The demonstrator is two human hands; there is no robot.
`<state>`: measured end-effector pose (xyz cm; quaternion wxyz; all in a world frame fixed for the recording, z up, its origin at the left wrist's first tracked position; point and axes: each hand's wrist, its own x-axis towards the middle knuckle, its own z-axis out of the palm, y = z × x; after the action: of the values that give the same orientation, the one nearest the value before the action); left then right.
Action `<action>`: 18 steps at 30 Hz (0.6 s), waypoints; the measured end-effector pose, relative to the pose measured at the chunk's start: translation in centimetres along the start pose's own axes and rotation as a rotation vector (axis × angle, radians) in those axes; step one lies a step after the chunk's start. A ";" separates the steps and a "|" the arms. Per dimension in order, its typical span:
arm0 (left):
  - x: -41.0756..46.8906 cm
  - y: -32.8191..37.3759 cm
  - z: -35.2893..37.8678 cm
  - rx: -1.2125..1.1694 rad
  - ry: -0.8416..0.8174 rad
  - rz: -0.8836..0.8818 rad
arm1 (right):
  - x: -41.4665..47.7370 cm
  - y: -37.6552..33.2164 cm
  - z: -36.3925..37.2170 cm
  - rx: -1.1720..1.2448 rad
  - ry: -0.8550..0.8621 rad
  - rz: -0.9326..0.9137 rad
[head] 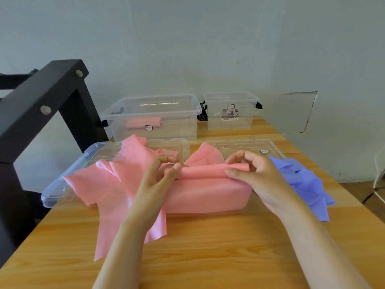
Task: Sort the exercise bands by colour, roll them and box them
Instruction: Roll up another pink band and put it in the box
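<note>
"Any sleeves on them?"
"None: both forearms are bare right down to the left hand (pixel 161 174) and right hand (pixel 256 174)."
"Rings, a watch?"
"Nothing worn that I see"

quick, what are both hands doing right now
Left hand: closed, pinching the left end of the rolled edge of the pink band.
Right hand: closed, pinching the right end of the same roll.

Looks like a plain workroom: bare wall (pixel 187 38) at twelve o'clock, wooden table (pixel 208 247), black frame (pixel 41 97) at ten o'clock.
</note>
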<state>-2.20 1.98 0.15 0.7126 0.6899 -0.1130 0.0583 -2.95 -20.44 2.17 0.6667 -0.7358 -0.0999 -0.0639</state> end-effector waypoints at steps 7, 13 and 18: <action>0.1 0.2 -0.1 -0.052 0.000 0.087 | -0.1 -0.1 0.1 0.079 -0.050 0.050; 0.0 -0.2 0.0 0.018 -0.026 -0.033 | -0.1 0.2 0.6 0.006 0.019 -0.010; 0.2 -0.3 -0.1 0.013 -0.002 0.049 | 0.0 0.2 0.5 0.040 -0.011 -0.035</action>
<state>-1.89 2.03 -0.04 0.7062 0.6917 -0.1303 0.0759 -2.92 -19.96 1.97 0.6794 -0.7210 -0.1177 -0.0696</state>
